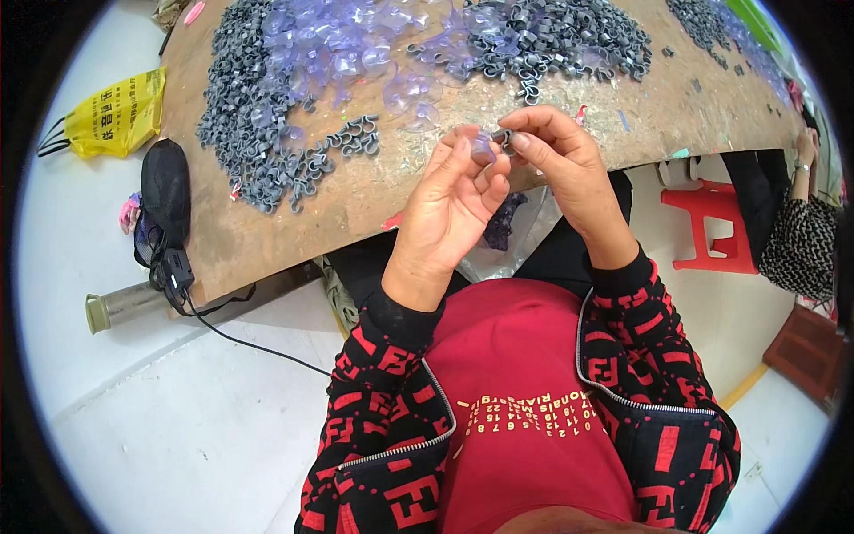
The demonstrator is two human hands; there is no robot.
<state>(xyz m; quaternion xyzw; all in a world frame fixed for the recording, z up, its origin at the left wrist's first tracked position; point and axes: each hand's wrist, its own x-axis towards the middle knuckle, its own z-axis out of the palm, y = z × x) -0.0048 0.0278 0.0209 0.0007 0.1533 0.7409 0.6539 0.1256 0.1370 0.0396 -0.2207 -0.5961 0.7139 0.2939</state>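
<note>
Above the table edge, the left hand [454, 191] pinches a clear, bluish suction cup [481, 148], soft and domed, while the right hand [556, 151] presses a small grey plastic clip [501, 136], seemingly ring-shaped, against it. The worn brown wooden table [374, 200] bears heaped grey clips [249, 133] and translucent suction cups [338, 49].
</note>
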